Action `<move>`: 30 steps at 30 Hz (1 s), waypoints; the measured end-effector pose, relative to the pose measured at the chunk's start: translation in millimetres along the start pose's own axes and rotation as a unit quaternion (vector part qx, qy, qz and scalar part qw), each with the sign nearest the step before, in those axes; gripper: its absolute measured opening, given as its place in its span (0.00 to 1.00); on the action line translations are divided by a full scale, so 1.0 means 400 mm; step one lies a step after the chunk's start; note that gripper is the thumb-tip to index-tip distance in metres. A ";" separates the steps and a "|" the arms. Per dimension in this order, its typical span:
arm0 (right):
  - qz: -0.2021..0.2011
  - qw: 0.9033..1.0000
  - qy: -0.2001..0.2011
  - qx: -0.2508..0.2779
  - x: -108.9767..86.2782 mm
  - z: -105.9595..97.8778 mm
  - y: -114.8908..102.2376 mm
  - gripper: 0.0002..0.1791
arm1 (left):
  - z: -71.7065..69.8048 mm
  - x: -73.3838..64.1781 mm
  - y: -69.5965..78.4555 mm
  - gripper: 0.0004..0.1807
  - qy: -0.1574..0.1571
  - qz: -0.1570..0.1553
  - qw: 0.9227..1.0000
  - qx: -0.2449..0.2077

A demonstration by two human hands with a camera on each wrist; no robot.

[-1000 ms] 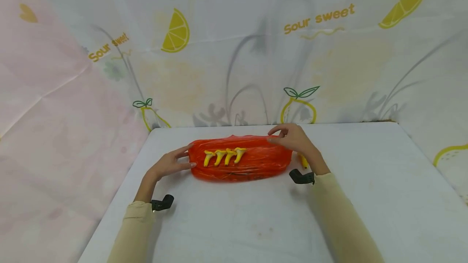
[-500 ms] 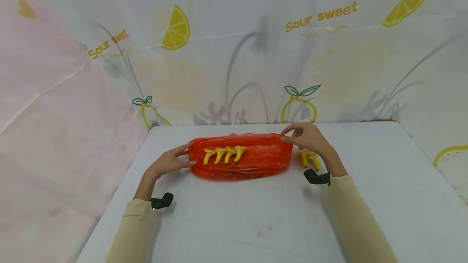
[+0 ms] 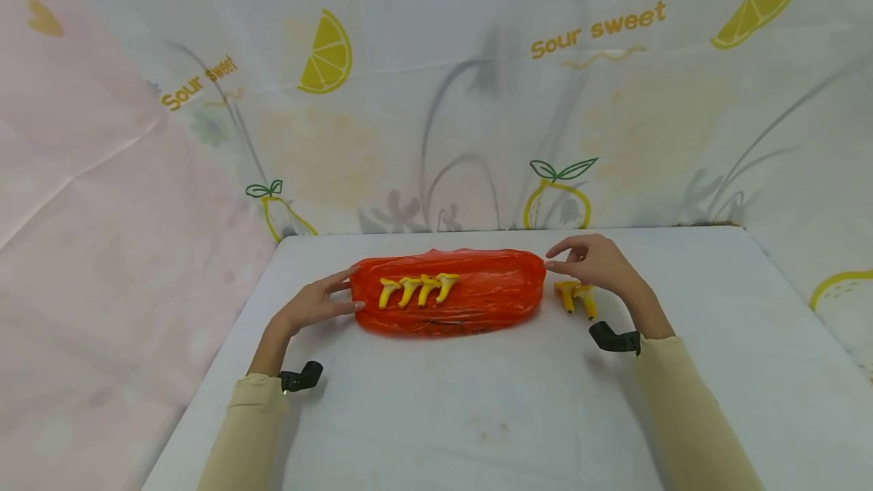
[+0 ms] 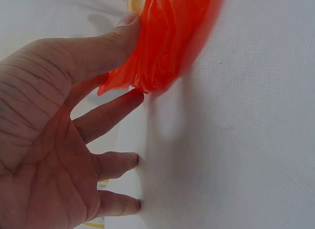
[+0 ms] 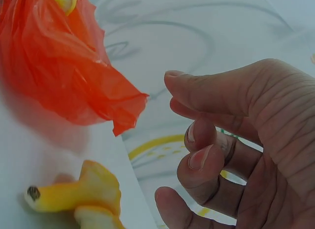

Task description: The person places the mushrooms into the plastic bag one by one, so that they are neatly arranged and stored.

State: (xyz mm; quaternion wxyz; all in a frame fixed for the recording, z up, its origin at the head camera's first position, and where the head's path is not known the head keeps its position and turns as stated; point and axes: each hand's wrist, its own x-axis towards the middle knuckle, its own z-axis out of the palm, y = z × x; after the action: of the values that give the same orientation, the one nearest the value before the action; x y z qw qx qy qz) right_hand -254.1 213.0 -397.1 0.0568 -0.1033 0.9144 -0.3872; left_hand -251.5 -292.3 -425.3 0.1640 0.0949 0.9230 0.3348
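A red plastic bag (image 3: 491,286) lies stretched sideways near the back of the table. Several yellow chanterelle-like mushrooms (image 3: 408,291) sit in a row on its left half. My left hand (image 3: 310,304) holds the bag's left end between thumb and fingers; in the left wrist view the thumb is over the red film (image 4: 172,37) and a finger goes behind it. Just off the bag's right end is my right hand (image 3: 596,260), fingers loosely bent and holding nothing. In the right wrist view a gap separates its fingertips from the bag's corner (image 5: 128,108).
Two more yellow mushrooms (image 3: 576,298) lie on the table right of the bag, below the right hand. A white cloth covers the table (image 3: 436,415). Behind stands a lemon-printed curtain (image 3: 409,150) along the table's back edge.
My right hand has slid rightward along the bag's back edge and come off its right end, uncovering the two loose mushrooms. The left hand has stayed at the left end.
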 end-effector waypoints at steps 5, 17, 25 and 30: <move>-0.004 1.000 -0.001 -0.017 -0.018 -0.013 0.019 0.18 | 0.000 -0.001 0.000 0.48 -0.001 0.000 1.000 0.001; 0.010 0.999 -0.024 -0.042 -0.045 -0.029 0.059 0.18 | 0.000 -0.004 -0.001 0.47 -0.002 -0.002 1.000 -0.005; 0.009 0.998 -0.044 -0.039 -0.060 -0.039 0.084 0.18 | -0.003 -0.006 0.002 0.47 0.002 -0.001 1.000 -0.005; 0.011 0.998 -0.054 -0.043 -0.067 -0.046 0.090 0.19 | -0.002 -0.006 0.003 0.47 0.001 -0.001 1.000 -0.004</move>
State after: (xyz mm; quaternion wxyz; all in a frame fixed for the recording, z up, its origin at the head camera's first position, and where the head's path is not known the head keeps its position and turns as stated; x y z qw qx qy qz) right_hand -236.6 256.6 -409.7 0.1057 -0.1165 0.9268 -0.3411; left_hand -249.7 -292.4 -423.5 0.1637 0.0927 0.9220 0.3385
